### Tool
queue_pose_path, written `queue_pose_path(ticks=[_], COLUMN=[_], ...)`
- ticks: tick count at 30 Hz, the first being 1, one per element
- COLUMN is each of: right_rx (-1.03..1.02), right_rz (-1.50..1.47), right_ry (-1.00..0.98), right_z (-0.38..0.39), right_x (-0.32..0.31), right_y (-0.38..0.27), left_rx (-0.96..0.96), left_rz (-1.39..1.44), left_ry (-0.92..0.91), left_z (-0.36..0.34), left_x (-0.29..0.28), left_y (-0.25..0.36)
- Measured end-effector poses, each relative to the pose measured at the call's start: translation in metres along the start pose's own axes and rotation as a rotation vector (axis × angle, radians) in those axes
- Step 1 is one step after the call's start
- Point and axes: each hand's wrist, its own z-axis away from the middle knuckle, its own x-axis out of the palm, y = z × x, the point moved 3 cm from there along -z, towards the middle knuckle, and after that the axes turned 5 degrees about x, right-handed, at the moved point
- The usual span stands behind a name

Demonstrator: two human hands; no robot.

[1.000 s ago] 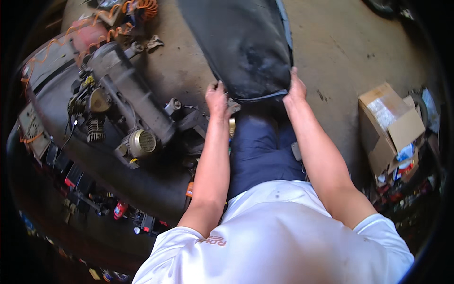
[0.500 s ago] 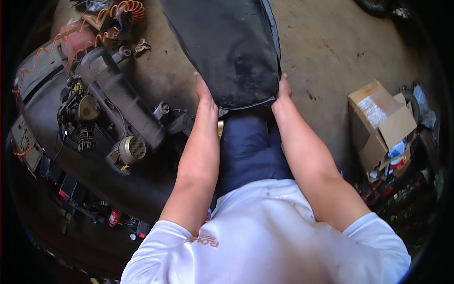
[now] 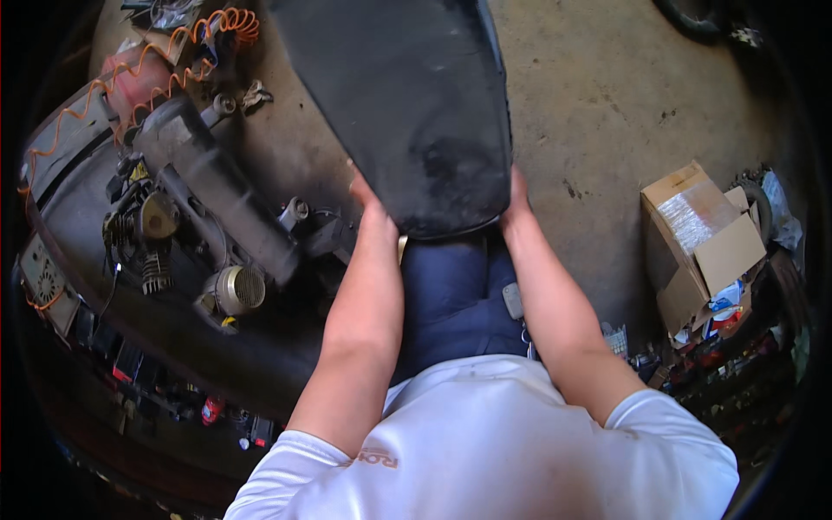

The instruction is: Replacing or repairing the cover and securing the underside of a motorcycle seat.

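Observation:
A long black vinyl-covered piece [image 3: 394,104], like a seat, stretches away from my waist to the top of the view, with a scuffed patch near its rounded near end. My left hand [image 3: 367,195] grips its left side near that end, fingers mostly hidden at the edge. My right hand [image 3: 515,195] grips the opposite side, its fingers hidden too. The near end hangs just above the thighs of my dark trousers [image 3: 446,308].
To my left stands a grimy air compressor [image 3: 199,191] with a fan-covered motor and a coiled orange hose [image 3: 238,26]. A torn cardboard box [image 3: 693,217] with rubbish lies at the right. A tyre [image 3: 698,17] is at the top right on the concrete floor [image 3: 589,104].
The black piece has come toward my body, its near end lower in the view, and both hands have moved down with it, still gripping its sides.

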Motion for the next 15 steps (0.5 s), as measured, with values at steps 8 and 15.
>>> queue_pose_path(ticks=[8, 15], right_rx=[-0.015, 0.072], right_rz=[-0.065, 0.112], right_ry=[0.043, 0.085], right_z=[-0.009, 0.000], right_x=[0.011, 0.018], right_y=[0.009, 0.033], left_rx=[0.033, -0.047], left_rz=[-0.063, -0.007], left_ry=[-0.219, -0.260], left_z=[-0.008, -0.039], left_x=[0.000, -0.046], left_y=[0.015, 0.027])
